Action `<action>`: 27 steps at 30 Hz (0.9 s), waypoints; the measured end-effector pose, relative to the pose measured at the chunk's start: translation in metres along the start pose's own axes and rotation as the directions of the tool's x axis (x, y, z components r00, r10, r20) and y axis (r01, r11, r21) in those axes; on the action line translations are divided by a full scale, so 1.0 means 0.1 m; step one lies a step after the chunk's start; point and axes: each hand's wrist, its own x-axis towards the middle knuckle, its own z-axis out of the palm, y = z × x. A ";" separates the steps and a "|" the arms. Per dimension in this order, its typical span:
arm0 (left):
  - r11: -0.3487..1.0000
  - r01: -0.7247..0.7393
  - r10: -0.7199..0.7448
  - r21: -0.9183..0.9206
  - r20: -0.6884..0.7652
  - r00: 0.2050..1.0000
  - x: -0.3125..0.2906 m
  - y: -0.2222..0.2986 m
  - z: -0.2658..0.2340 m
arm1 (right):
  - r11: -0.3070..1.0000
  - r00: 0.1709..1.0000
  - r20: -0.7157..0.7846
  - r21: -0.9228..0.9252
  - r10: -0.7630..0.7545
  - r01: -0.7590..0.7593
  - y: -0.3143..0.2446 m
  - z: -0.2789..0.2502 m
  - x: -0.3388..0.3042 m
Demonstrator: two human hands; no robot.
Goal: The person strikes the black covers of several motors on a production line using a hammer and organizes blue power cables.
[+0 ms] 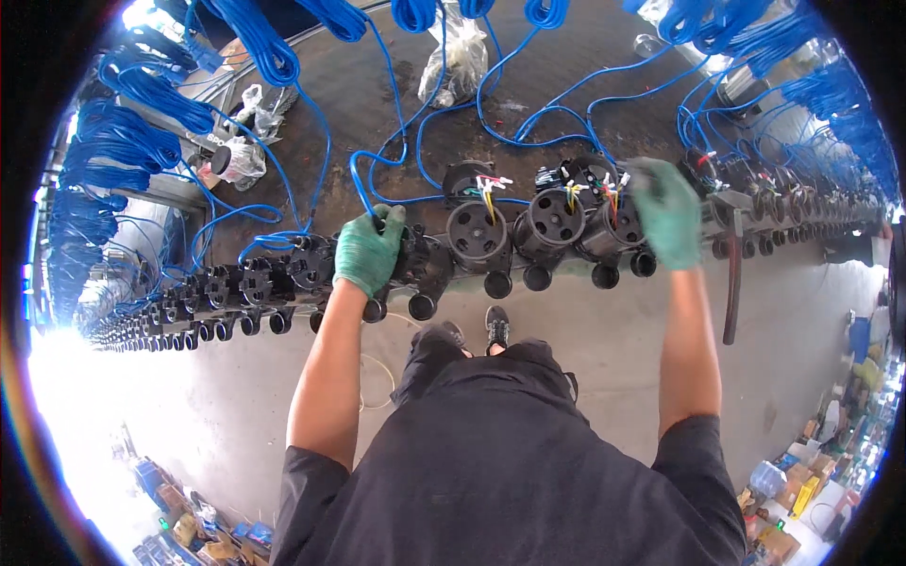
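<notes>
- The left hand [368, 253], green-gloved, has its fingers curled closed around the lower end of a blue cable [357, 179], at the row of black parts; a tug here could strain the cable where it enters.
- The right hand [668, 215], also gloved, is blurred; how far its fingers are open, or whether they hold anything, I cannot tell.
- Just left of the right fingers is a black housing [609, 231] with thin coloured wires [612, 198] at its top; a glove brushing past could snag them.
- Between the two hands, another round housing [477, 234] bears white-tipped leads [493, 181], loose enough to get pinched if parts are pushed together.
- Beyond the left fingers, slack cable crosses the dark bench [359, 94] toward hanging blue coils [250, 38]; crossing runs might tangle when pulled.
- Farther still lies a clear plastic bag [456, 61].
</notes>
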 end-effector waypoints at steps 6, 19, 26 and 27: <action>0.986 0.074 -0.076 0.149 0.004 0.997 0.03 0.01 -0.04 | 0.989 0.857 0.498 0.014 -0.137 0.150 -0.62 1.78 0.64; 0.999 -0.005 0.005 -0.044 -0.022 1.000 -0.06 -0.07 -0.09 | 0.744 0.790 0.560 0.411 0.249 -0.527 -0.57 1.85 0.54; 0.763 -0.504 0.393 -0.405 -0.329 0.859 -0.26 0.34 -0.38 | 0.290 0.885 0.415 0.838 0.211 -0.462 -0.82 1.58 0.17; 0.776 -0.407 0.322 -0.481 -0.252 0.913 -0.17 0.37 -0.34 | 0.191 0.916 0.380 0.897 0.132 -0.400 -0.86 1.64 0.16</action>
